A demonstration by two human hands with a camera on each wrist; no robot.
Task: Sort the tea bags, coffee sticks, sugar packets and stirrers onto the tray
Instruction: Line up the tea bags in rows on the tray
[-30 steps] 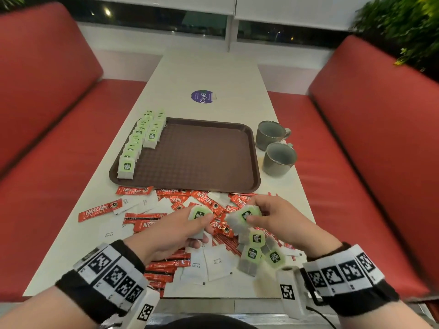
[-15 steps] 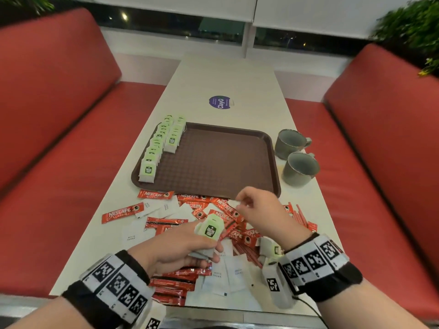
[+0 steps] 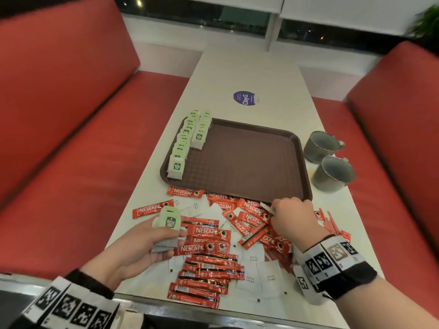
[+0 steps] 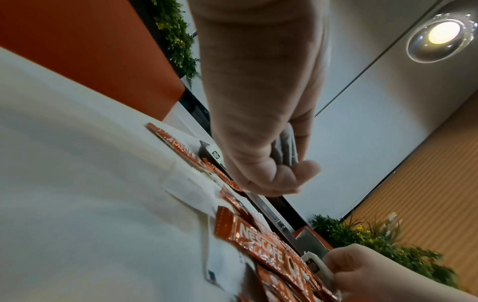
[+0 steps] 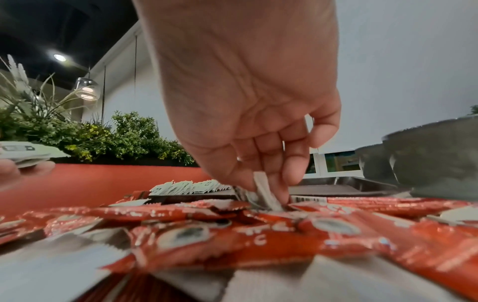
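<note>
A brown tray [image 3: 249,167] holds two rows of green-tagged tea bags [image 3: 183,148] along its left side. In front of it lies a heap of red coffee sticks [image 3: 209,248], white sugar packets [image 3: 268,279] and thin red stirrers [image 3: 330,222]. My left hand [image 3: 164,231] hovers left of the heap and grips a small stack of tea bags [image 3: 169,220], seen edge-on between thumb and fingers [image 4: 285,147]. My right hand [image 3: 273,208] is down in the heap at the tray's front edge. Its fingertips pinch a pale packet [image 5: 262,188]; its kind is unclear.
Two grey mugs [image 3: 322,146] [image 3: 335,173] stand right of the tray. A purple round sticker [image 3: 245,98] marks the table beyond it. Red benches [image 3: 59,115] run along both long sides. The heap reaches almost to the table's near edge.
A second ago my right hand held several tea bags beside the left hand. It then let go of them, reached forward to the tray's front edge and now pinches a pale packet. The left hand keeps its stack.
</note>
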